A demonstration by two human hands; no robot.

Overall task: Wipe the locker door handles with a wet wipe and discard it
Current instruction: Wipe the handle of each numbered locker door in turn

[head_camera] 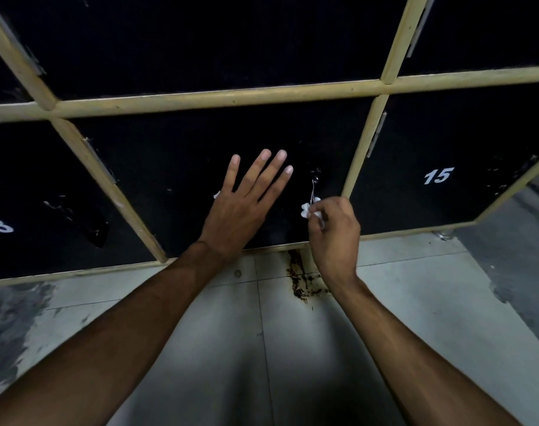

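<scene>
Two bare forearms entered from 6 o'clock, nearest the camera, and reached up toward a bank of black locker doors set in a pale yellow frame (212, 99). The left hand (240, 204) lay flat against the middle door (176, 155), fingers spread wide and holding nothing. At 3 o'clock from it, the right hand (334, 232) was closed, its fingertips pinching a crumpled white wet wipe (306, 210). The wipe was pressed at the lower end of a thin metal handle (313, 186) near that door's right edge. The handle's shape was hard to make out against the dark panel.

The wiping step appeared to be in hand on this door. The next move would call for drawing the wipe along the handle with steady pressure, then proceeding to door 15 (438, 175) at 3 o'clock. No waste bin was in view for disposal.
</scene>
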